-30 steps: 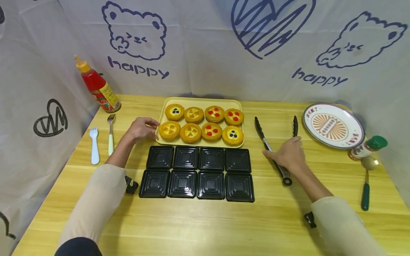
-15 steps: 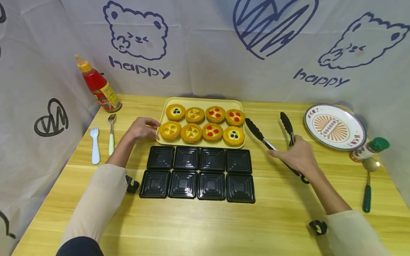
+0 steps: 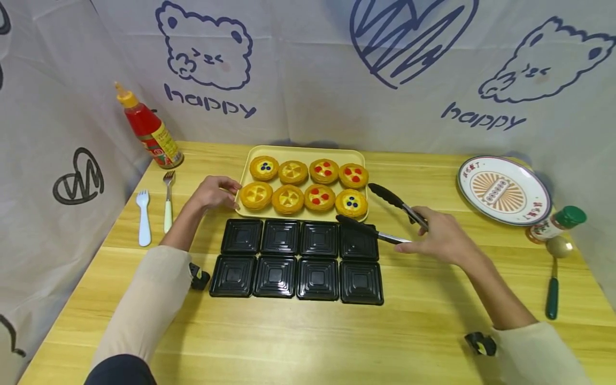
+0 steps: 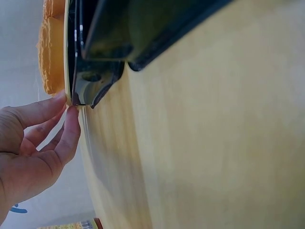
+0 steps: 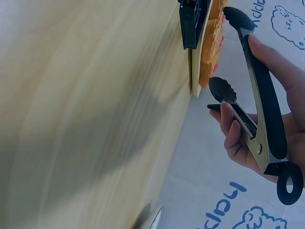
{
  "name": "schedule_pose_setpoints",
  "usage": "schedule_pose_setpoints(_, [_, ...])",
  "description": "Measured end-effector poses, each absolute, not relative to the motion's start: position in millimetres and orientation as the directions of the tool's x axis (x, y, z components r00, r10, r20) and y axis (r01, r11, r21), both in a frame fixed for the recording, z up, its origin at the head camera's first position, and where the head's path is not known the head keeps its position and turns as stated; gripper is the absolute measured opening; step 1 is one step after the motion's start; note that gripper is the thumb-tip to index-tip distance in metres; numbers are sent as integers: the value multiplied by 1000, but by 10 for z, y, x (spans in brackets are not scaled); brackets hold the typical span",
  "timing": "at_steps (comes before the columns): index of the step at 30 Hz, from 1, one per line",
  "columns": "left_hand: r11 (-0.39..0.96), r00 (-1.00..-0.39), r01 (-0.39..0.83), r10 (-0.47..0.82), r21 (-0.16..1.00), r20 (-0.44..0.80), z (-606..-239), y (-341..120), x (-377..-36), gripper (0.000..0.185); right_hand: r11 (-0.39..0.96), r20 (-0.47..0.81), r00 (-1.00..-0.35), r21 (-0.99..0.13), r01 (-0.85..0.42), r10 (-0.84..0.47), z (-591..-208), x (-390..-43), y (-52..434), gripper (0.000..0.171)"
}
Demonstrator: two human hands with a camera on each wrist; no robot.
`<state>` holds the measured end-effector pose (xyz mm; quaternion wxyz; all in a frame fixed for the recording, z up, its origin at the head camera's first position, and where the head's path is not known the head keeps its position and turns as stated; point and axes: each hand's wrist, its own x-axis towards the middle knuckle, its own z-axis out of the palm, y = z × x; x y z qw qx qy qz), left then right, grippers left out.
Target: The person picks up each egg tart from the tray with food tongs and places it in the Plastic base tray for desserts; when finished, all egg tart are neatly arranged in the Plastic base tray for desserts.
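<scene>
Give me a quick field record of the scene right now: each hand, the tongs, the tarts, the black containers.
left hand: fingertips touch the left edge of the yellow tray
right hand: grips the tongs, lifted off the table
tongs: arms apart, tips near the blueberry tart at the tray's front right corner
tarts: eight on the tray, two rows of four
black containers: eight, two rows of four, all empty, in front of the tray

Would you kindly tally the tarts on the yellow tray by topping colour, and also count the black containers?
Red-topped tarts: 3
Blue-topped tarts: 2
Yellow-topped tarts: 3
Black containers: 8
Total: 16
</scene>
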<state>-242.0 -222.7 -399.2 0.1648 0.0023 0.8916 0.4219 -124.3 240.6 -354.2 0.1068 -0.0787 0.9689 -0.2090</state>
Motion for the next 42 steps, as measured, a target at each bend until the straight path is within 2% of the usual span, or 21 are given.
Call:
schedule_pose_setpoints(11, [634,-941,-157,137,758,-310,-4007,-2188,-2414,50,902,-130,-957,-385,-193,-260,-3559,-1321,2327,80])
schedule_pose_setpoints(19, [639,-938,-162,137,752,-319,-4005,-2176,-2401,49,893,-99,-955,-391,-222,-281,-3520,-1272,2336,75])
schedule_pose_setpoints(25, [640,-938,-147,152,754,-312,-3992,-2176,-2393,48,880,-37,-956,-402,-251,-290,-3428,-1122,2420,75])
schedule_pose_setpoints(32, [643,-940,-137,156,753,-305,-4001,-2195,-2400,47,887,8,-951,-358,-291,-309,-3378,-859,2554,75])
schedule_pose_setpoints(42, [661,-942,-133,148,738,-302,-3975,-2191,-2402,46,882,9,-940,-341,-324,-341,-3467,-653,2612,73])
